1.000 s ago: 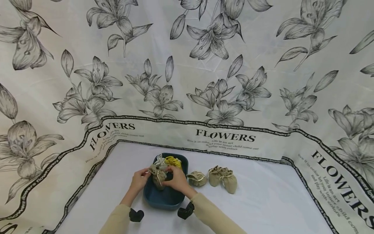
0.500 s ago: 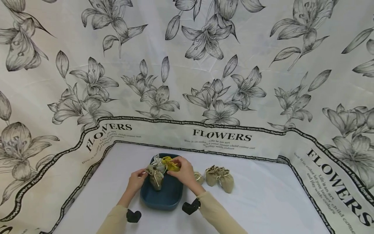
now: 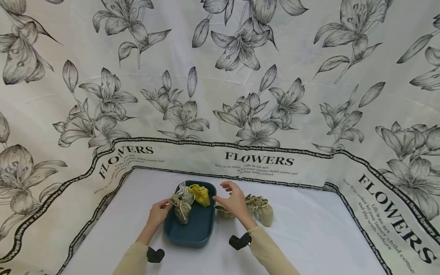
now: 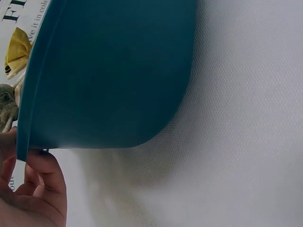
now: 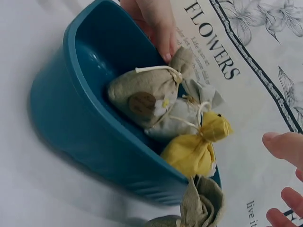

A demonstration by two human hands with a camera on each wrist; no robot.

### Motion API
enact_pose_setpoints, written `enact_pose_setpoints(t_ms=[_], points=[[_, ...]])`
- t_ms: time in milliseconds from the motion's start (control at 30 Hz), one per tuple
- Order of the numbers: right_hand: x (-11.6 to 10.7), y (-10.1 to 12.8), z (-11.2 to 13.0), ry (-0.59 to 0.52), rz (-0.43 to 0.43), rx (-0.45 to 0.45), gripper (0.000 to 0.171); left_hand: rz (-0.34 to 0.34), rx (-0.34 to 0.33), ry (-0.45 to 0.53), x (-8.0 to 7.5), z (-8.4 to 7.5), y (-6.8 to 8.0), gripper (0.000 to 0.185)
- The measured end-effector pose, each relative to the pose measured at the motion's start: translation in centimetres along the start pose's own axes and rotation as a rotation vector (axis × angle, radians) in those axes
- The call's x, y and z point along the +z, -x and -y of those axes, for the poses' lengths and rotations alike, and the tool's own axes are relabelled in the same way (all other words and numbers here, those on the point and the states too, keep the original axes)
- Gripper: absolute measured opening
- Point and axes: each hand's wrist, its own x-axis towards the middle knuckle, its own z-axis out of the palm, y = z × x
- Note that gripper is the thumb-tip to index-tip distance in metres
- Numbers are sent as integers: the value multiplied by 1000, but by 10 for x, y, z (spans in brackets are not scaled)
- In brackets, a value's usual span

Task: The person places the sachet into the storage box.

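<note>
A dark blue tray sits on the white table and holds three drawstring pouches: tan, pale grey and yellow. My left hand reaches over the tray's left rim and pinches the tan pouch's gathered neck; its fingers show in the right wrist view and curl beside the tray's rim in the left wrist view. My right hand hovers with fingers spread, holding nothing, just right of the tray above an olive pouch.
Two more tan pouches lie together to the right of my right hand. A flower-printed cloth with "FLOWERS" lettering rises behind and around the table. Black wrist mounts sit on both sleeves.
My right hand left the tan pouch, touched the yellow pouch in the tray, then let go and moved right, out over the table. The left hand stayed on the tan pouch.
</note>
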Motion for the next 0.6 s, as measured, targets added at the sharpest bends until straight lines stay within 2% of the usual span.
enact_pose_setpoints(t_ms=[233,467,600], points=[[-6,3,-15,6,11,39,53,-2,-15,-7,0,1,0,32],[-9,11,-26,-5,71,72,62,-3,-15,13,3,3,-2,33],[-9,17,-33,47,116,64,71,1,-15,18,3,4,-2,33]])
